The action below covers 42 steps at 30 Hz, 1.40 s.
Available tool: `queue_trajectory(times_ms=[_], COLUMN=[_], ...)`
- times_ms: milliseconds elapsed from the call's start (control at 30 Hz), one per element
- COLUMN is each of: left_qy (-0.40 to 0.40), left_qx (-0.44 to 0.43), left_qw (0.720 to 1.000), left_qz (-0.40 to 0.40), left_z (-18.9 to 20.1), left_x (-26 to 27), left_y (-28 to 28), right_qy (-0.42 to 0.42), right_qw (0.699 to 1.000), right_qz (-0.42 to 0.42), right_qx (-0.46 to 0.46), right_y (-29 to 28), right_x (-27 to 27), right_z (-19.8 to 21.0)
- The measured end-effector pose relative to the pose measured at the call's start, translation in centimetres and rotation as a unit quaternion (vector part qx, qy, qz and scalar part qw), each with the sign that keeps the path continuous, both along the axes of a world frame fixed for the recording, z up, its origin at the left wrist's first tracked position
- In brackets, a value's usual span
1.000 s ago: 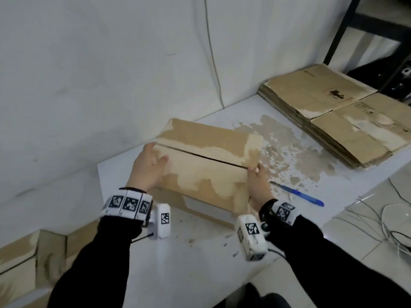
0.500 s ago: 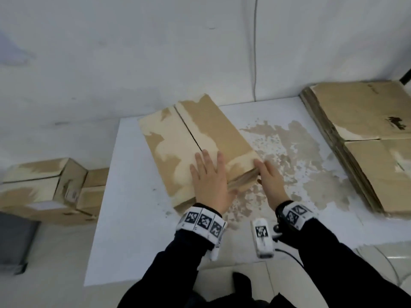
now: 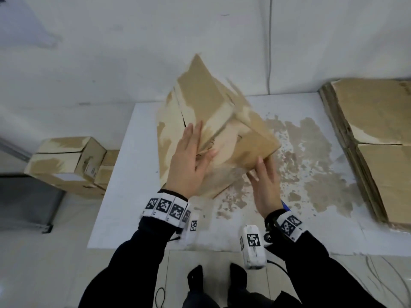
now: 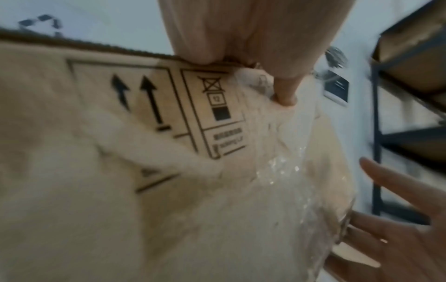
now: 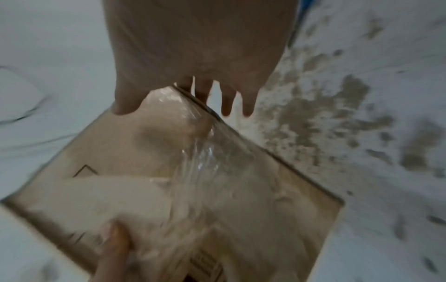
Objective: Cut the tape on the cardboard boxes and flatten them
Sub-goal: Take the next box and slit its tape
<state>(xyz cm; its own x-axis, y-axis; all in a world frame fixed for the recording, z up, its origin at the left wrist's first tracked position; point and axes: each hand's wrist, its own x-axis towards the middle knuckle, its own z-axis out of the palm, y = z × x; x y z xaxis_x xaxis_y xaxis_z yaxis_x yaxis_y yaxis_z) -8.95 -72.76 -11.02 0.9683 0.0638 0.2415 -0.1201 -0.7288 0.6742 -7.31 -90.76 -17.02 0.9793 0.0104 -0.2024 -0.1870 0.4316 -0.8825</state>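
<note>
Head view: cardboard box (image 3: pixel 222 138) tilted on table (image 3: pixel 115 196), closed, contents hidden.

A white table (image 3: pixel 115 196) stands against a white wall (image 3: pixel 89 52); cable (image 3: pixel 270 41) hangs there.

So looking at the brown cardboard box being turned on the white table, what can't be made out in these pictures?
- Head view: the brown cardboard box is motion-blurred, so whether its seam is fully cut is unclear.
- Head view: a blue object is mostly hidden behind the right hand.
- Left wrist view: the small print under the stacking symbol is too blurred to read.
- Right wrist view: the left hand is cut off by the bottom edge.
- Box's underside: hidden in every view.
</note>
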Motion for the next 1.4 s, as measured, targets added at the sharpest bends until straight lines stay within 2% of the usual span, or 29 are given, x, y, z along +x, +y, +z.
queue_trajectory(times_ms=[67,100,167,200,233,267,300,333,367,400,467,500,533,567,633,667,700,733,800,833,867,933,1000,1033,1100,1200,1233,1300,1400], left_qy=[-0.002,0.010,0.047,0.059,0.046,0.007,-0.057,-0.131,-0.180,-0.180,-0.047,0.038,0.100,0.132,0.165,0.172,0.170,0.157,0.127,0.118,0.114,0.106,0.094,0.092,0.100,0.064,0.052,0.053,0.085], left_qx=[-0.177,-0.261,-0.408,-0.454,-0.458,-0.414,-0.329,-0.232,-0.141,-0.065,-0.003,0.004,0.009,0.012,-0.008,-0.021,-0.029,-0.033,-0.026,-0.016,-0.003,0.041,0.136,0.174,0.197,0.214,0.221,0.217,0.223], left_qw=[0.984,0.965,0.907,0.880,0.870,0.878,0.896,0.913,0.930,0.949,0.976,0.974,0.967,0.962,0.955,0.953,0.952,0.953,0.958,0.961,0.962,0.964,0.963,0.962,0.962,0.969,0.970,0.973,0.971], left_qz=[0.010,0.026,0.086,0.129,0.179,0.239,0.291,0.308,0.287,0.249,0.214,0.223,0.236,0.240,0.245,0.250,0.255,0.257,0.254,0.251,0.249,0.242,0.211,0.191,0.158,0.106,0.087,0.057,0.016], left_z=[-0.2,-0.7,-1.8,-2.3,-2.6,-2.3,-1.7,-0.6,0.5,1.7,2.5,2.2,1.5,0.6,-1.4,-2.3,-3.1,-3.8,-4.8,-5.1,-5.3,-5.6,-5.7,-5.6,-5.2,-4.1,-3.6,-2.9,-3.4], left_x=[-0.5,-1.0,-2.2,-3.0,-4.1,-5.3,-6.3,-7.1,-7.4,-7.3,-5.7,-4.7,-4.1,-4.0,-4.5,-5.0,-5.4,-5.7,-5.9,-5.9,-5.8,-5.8,-5.8,-5.8,-5.8,-5.1,-4.4,-2.5,0.2], left_y=[0.0,0.0,0.4,0.7,1.1,1.5,1.9,2.3,2.5,2.7,3.3,4.1,5.1,6.1,7.5,7.7,7.7,7.6,7.1,7.1,7.1,7.6,8.0,8.2,9.0,11.3,12.3,14.4,16.7], right_qy=[-0.131,-0.183,-0.254,-0.272,-0.292,-0.320,-0.352,-0.378,-0.397,-0.416,-0.463,-0.471,-0.459,-0.427,-0.321,-0.247,-0.162,-0.065,0.102,0.150,0.166,0.147,0.132,0.122,0.066,-0.063,-0.096,-0.147,-0.173], right_qw=[0.987,0.972,0.933,0.914,0.892,0.863,0.828,0.794,0.764,0.740,0.710,0.708,0.719,0.744,0.800,0.814,0.811,0.788,0.706,0.676,0.668,0.699,0.761,0.792,0.839,0.876,0.874,0.846,0.762], right_qz=[0.010,0.018,0.042,0.062,0.087,0.106,0.124,0.142,0.164,0.186,0.220,0.228,0.225,0.202,0.107,0.058,0.026,0.018,0.063,0.094,0.116,0.142,0.125,0.109,0.080,0.072,0.087,0.137,0.224], right_qx=[-0.091,-0.146,-0.250,-0.294,-0.334,-0.375,-0.418,-0.454,-0.481,-0.495,-0.483,-0.474,-0.471,-0.472,-0.496,-0.523,-0.562,-0.612,-0.698,-0.715,-0.716,-0.686,-0.623,-0.589,-0.535,-0.473,-0.468,-0.493,-0.582], right_y=[-0.1,-0.2,0.1,0.5,0.9,1.4,2.1,2.9,3.9,5.0,6.8,7.2,6.9,5.9,2.2,-0.3,-2.8,-5.0,-8.0,-8.7,-9.0,-8.7,-7.4,-6.4,-3.6,2.0,4.3,9.4,16.9], right_x=[0.5,1.0,1.9,2.1,2.0,1.7,1.4,1.0,0.5,0.0,-0.8,-1.1,-1.3,-1.4,-1.3,-1.2,-1.1,-1.2,-1.8,-2.3,-2.5,-2.5,-1.8,-1.3,0.0,2.1,3.0,5.1,8.3], right_z=[2.6,3.6,4.9,5.2,5.1,4.7,4.1,3.4,2.8,2.3,1.5,1.3,1.3,1.1,-0.5,-1.8,-3.3,-4.7,-7.0,-7.8,-8.6,-9.3,-8.1,-6.7,-2.6,4.4,6.1,8.4,8.8])
